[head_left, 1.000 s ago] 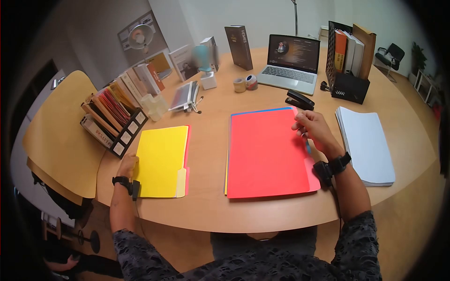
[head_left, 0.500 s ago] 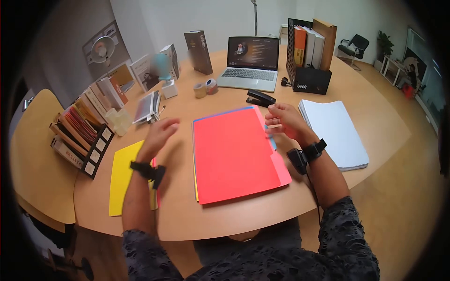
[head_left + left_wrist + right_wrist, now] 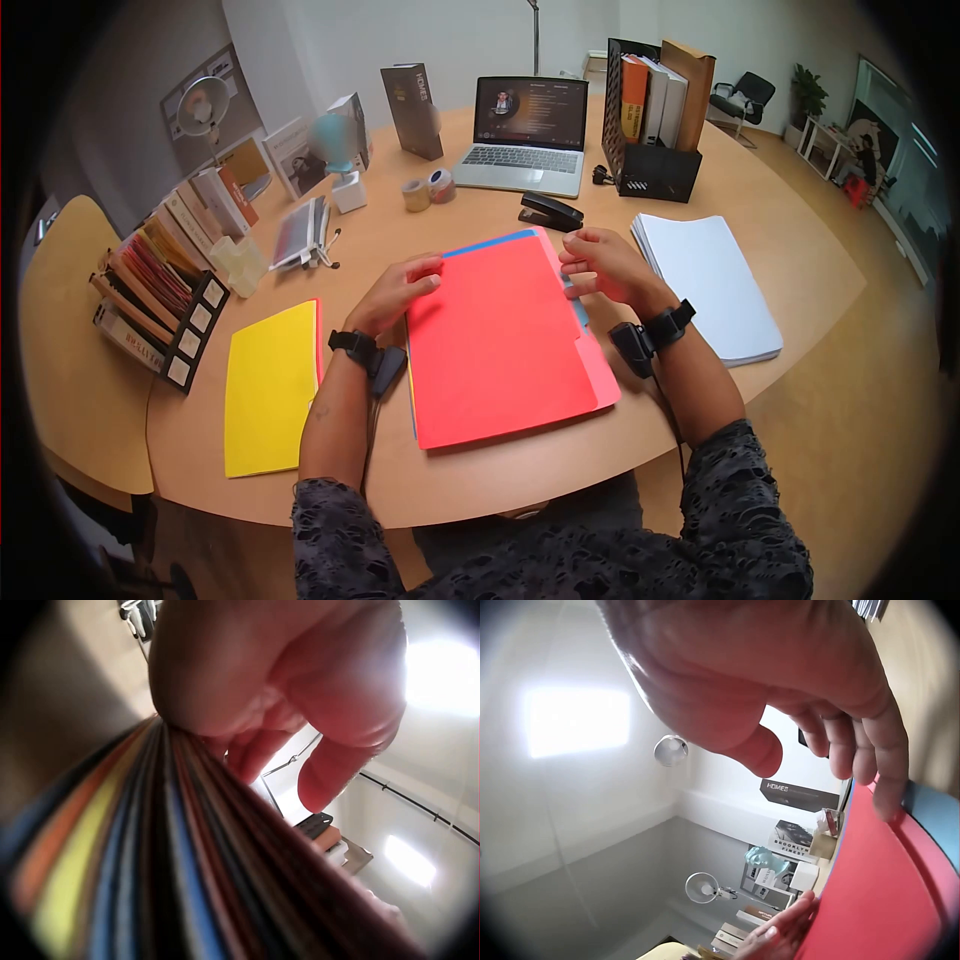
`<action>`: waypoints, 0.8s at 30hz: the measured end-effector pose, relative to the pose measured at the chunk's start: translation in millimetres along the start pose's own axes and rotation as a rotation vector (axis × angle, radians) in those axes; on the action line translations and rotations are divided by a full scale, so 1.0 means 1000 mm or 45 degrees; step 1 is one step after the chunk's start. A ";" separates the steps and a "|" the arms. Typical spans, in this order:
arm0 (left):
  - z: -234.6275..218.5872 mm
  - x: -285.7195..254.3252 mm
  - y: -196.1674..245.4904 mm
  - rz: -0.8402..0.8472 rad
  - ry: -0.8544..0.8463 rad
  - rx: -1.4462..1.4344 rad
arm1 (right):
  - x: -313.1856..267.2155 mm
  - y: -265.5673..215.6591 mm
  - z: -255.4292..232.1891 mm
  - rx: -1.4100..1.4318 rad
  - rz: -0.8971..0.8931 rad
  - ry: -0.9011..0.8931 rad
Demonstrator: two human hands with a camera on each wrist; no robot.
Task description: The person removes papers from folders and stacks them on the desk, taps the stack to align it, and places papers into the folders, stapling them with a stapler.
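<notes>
A stack of file folders with a red folder (image 3: 505, 345) on top lies in front of the person; a blue edge shows at its top. My left hand (image 3: 395, 292) is at the stack's upper left side, fingers stretched over the red cover. In the left wrist view many coloured folder edges (image 3: 180, 847) fan out right under that hand. My right hand (image 3: 612, 265) is at the upper right edge, fingers loosely bent, thumb apart. In the right wrist view its fingertips are right at the red folder (image 3: 877, 855). Nothing is held by either hand.
A yellow folder (image 3: 272, 390) over a red one lies to the left, beside a filled file holder (image 3: 185, 340). White paper (image 3: 708, 285) is stacked at the right. Behind stand a stapler (image 3: 550, 211), tape rolls (image 3: 428, 190), a laptop (image 3: 525, 140) and a black magazine file (image 3: 655, 175).
My left hand has left the yellow folder and moved right to the red-topped stack. My right hand stays near the stack's right edge. The head view has turned to the right.
</notes>
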State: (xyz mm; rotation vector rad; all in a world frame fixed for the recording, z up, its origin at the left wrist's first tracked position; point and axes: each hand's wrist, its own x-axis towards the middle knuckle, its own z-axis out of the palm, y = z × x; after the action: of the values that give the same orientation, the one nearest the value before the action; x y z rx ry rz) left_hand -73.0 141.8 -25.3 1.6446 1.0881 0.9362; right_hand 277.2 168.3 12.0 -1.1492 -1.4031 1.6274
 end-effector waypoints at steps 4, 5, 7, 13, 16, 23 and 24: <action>0.002 0.003 -0.009 -0.035 0.123 -0.237 | 0.011 -0.011 0.001 0.287 -0.034 -0.123; -0.002 0.005 -0.015 -0.030 0.129 -0.236 | 0.012 -0.017 0.003 0.415 -0.051 -0.261; -0.009 0.011 -0.025 0.071 0.282 -0.553 | 0.010 -0.035 0.023 0.412 -0.174 -0.326; -0.043 0.024 -0.062 0.489 0.359 -0.754 | 0.010 -0.063 0.128 0.212 -0.518 -0.762; -0.048 0.015 -0.058 0.366 0.223 -0.853 | 0.005 -0.054 0.155 -0.202 -0.604 -0.917; -0.052 -0.024 -0.006 -0.005 0.086 -1.078 | -0.019 -0.045 0.018 -0.740 -0.631 -0.294; -0.056 -0.019 -0.004 -0.066 -0.178 -1.244 | -0.021 -0.040 -0.016 -0.767 -0.829 0.035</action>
State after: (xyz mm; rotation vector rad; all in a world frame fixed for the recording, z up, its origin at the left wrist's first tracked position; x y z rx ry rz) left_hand -131.2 140.0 -15.5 0.8426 0.4281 1.0590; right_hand 298.6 162.3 54.9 -0.8609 -2.0498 0.7485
